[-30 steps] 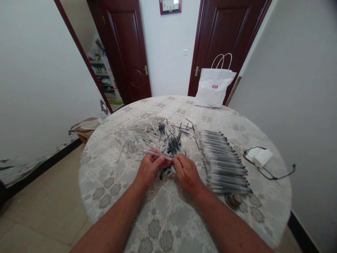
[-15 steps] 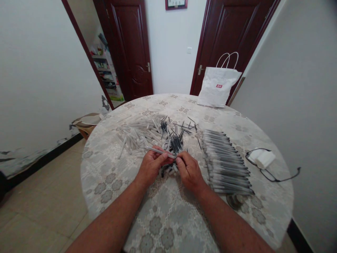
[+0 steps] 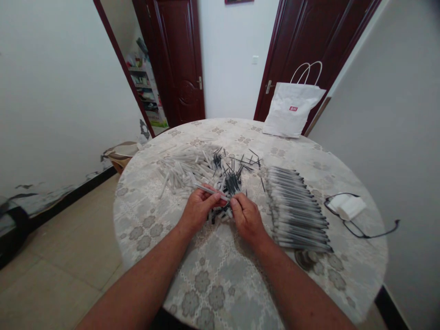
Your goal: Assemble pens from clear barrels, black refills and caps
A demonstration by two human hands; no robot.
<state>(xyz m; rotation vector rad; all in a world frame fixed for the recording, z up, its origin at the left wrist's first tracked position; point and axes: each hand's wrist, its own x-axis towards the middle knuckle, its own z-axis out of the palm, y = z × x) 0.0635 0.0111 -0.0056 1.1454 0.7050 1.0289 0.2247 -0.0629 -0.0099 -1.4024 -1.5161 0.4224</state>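
Observation:
My left hand is closed round a clear pen barrel that points up and to the left. My right hand pinches the barrel's near end, fingers together; what it holds there is too small to name. Both hands rest on a round table with a flowered cloth. Just beyond them lies a heap of dark refills, and left of that a heap of clear barrels. A neat row of finished pens lies right of my right hand.
A white paper bag stands at the table's far edge. Glasses with a folded white cloth lie at the right. Two dark red doors are behind, a white wall close on the right, and a box on the floor at the left.
The view has shifted, so everything sits a little further right and higher. My hands have stayed together on the barrel, which now shows less of its length.

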